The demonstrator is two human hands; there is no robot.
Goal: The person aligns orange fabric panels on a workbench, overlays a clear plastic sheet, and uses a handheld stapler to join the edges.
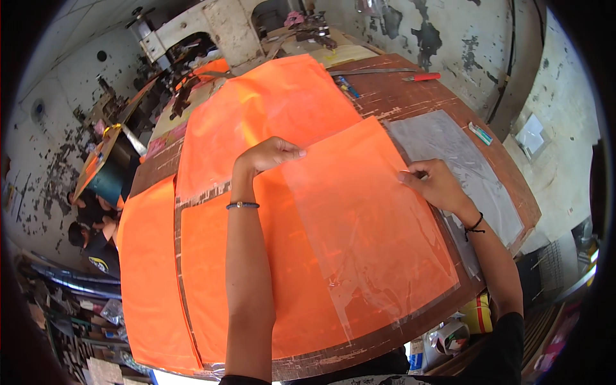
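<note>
A clear plastic sheet (378, 256) lies over the right part of an orange fabric piece (205, 269) on the reddish-brown worktable (449, 90). My left hand (276, 154) pinches the sheet's upper left corner between thumb and fingers. At its upper right edge, my right hand (435, 183) is closed in a pinch on the same sheet. Toward the bottom the plastic shows creases and glare. Another orange piece (256, 102) spreads beyond my left hand, and a narrower orange piece (151, 276) lies at the left.
Right of my right hand are grey translucent sheets (462, 154). A lighter-like object (480, 133) and a red-handled tool (423, 76) lie near the far right edge. A large pale machine (234, 32) stands behind. People (96, 224) are at the left. A tape roll (452, 337) sits below the table.
</note>
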